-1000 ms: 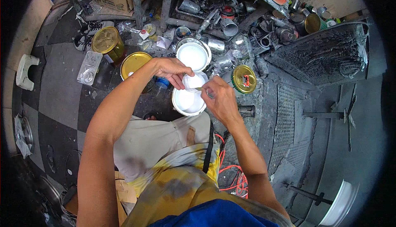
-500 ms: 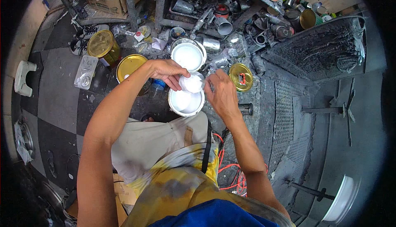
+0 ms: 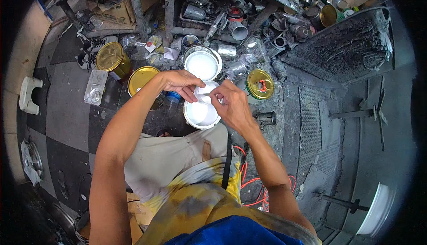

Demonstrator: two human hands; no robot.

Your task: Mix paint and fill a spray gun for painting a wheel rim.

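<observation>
In my left hand [image 3: 184,85] is a small, round, whitish cup-like thing [image 3: 203,90], its edge gripped between thumb and fingers. My right hand [image 3: 233,103] meets it from the other side, thumb and finger pinched together at it. Whatever lies between those right fingertips is too small to make out. Directly below both hands stands an open white bucket [image 3: 200,115] with white inside. A second round white container [image 3: 202,65] sits just beyond them, also white within.
Gold-lidded cans [image 3: 110,56] stand to the left, another gold-topped can [image 3: 259,85] to the right. A clear plastic container [image 3: 95,87] lies on the floor. Dirty cans and scraps crowd beneath the bench [image 3: 182,29]. Orange cable [image 3: 251,180] runs by my right leg; a white stool [image 3: 30,95] is far left.
My right hand has moved left and down, and its fingertips now pinch at the cup-like thing. My left hand keeps its hold; the whole view has shifted slightly.
</observation>
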